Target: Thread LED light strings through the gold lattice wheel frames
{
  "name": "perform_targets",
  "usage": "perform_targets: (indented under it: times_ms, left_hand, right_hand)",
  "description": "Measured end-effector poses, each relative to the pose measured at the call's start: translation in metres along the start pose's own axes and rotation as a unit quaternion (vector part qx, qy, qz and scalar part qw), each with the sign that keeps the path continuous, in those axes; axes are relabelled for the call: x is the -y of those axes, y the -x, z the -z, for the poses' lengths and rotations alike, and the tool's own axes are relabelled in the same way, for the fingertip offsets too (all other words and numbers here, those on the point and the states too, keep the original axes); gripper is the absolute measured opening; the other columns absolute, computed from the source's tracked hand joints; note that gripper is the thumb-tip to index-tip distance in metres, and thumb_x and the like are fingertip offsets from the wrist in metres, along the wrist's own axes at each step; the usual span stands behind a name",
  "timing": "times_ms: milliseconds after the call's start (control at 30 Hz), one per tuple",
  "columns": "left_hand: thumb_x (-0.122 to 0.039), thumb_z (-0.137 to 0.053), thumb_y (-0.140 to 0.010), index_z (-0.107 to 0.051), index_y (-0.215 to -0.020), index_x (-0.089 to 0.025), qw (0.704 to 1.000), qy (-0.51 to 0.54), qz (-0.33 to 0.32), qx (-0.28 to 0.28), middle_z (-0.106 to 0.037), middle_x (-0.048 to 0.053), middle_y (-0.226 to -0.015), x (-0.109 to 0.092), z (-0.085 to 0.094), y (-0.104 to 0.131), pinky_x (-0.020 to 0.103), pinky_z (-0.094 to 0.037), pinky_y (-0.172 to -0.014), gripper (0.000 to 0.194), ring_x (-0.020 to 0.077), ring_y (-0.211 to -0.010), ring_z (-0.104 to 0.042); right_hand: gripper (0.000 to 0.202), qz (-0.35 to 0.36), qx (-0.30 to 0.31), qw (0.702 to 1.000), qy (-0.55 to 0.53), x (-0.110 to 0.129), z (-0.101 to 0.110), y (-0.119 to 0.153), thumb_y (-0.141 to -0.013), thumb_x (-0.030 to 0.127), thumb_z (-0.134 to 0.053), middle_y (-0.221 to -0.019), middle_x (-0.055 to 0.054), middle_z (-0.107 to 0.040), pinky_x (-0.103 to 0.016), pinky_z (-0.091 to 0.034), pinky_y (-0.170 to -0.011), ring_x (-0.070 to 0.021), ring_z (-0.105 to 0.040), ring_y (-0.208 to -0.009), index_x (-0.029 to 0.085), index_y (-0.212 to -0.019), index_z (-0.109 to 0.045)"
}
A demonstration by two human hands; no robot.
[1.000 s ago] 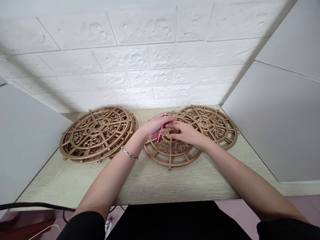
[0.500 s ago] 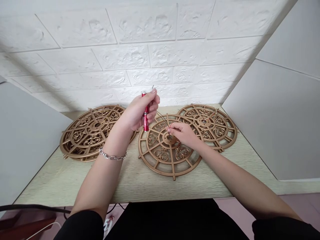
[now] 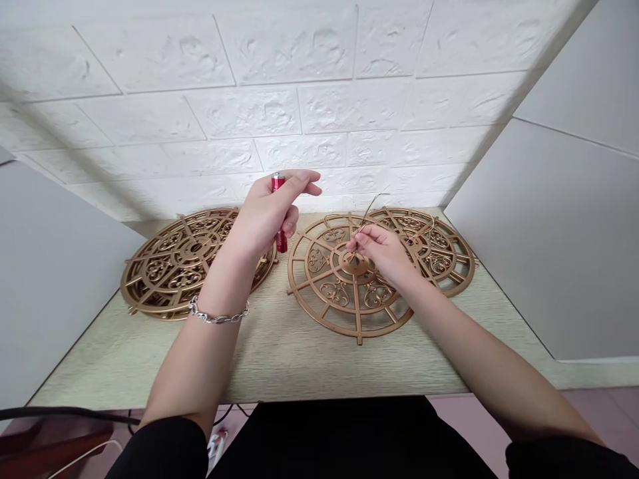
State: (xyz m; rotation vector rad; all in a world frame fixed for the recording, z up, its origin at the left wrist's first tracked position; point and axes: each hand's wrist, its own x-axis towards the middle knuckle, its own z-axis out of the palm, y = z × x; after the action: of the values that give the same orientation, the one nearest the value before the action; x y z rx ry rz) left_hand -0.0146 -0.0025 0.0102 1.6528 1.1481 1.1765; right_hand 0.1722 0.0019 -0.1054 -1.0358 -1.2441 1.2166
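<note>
Bronze-col. openwork disc [image 3: 357, 293] lies flat-ish on table [image 3: 299, 372], betw. L stack [image 3: 210, 243] & R stack [image 3: 420, 247]; overlaps near edge of latter in this view. Thin dark wires [image 3: 368, 208] rise from its hub.

Change vs 0.5 s ago: L hand [image 3: 264, 213] had a wire end, now off it & a bit further left. Thumb lies along extended first fingers, no wire visible at tips; rest of hand curled round red batt. [image 3: 282, 241], metal end up (1 cell or 2 in line: can't tell). R hand [image 3: 383, 251]: thumb + index pinching wires just above hub; upper ends now stand free, bending right. Disc shifted slightly R & away from person; both stacks as before.

Meaning (my read): wires now controlled by R hand only; L relieved of wire, still occupied w/ batt. Batt. & wire ends well apart, no contact. Wire attachment at hub: can't tell, too small & partly hidden.
</note>
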Motion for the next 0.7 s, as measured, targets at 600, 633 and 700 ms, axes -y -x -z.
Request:
perform_targets:
  times_ms: [600, 633, 700]
  left_hand:
    - [-0.045, -0.043, -0.085, -0.062, -0.099, -0.014, 0.987, -0.119, 0.024, 0.101, -0.056, 0.003, -0.061, -0.002, 0.012, 0.003, 0.018, -0.029, -0.038, 0.039, 0.0038, -0.038, -0.034]
    - [-0.046, -0.042, -0.085, -0.062, -0.099, -0.015, 0.979, -0.166, 0.034, 0.117, -0.055, 0.003, -0.059, -0.003, 0.013, 0.003, 0.018, -0.030, -0.039, 0.040, 0.0046, -0.039, -0.035]
    - [-0.049, -0.041, -0.085, -0.063, -0.098, -0.016, 0.952, -0.258, 0.061, 0.155, -0.056, 0.004, -0.060, -0.006, 0.015, 0.003, 0.020, -0.032, -0.042, 0.042, 0.0061, -0.042, -0.038]
  right_hand:
    - [0.007, 0.077, -0.243, 0.960, 0.115, 0.013, 0.086, -0.038, -0.074, 0.021, -0.057, -0.064, -0.001, -0.063, -0.029, -0.050, -0.067, -0.0136, -0.058, -0.060, 0.019, -0.067, -0.057]
    - [0.008, 0.073, -0.244, 0.958, 0.129, 0.007, 0.088, -0.040, -0.075, 0.020, -0.056, -0.064, -0.001, -0.063, -0.029, -0.049, -0.068, -0.0135, -0.057, -0.060, 0.018, -0.067, -0.057]
    - [0.010, 0.066, -0.246, 0.953, 0.163, -0.003, 0.091, -0.044, -0.076, 0.020, -0.053, -0.064, 0.000, -0.062, -0.029, -0.048, -0.068, -0.0130, -0.056, -0.059, 0.018, -0.067, -0.057]
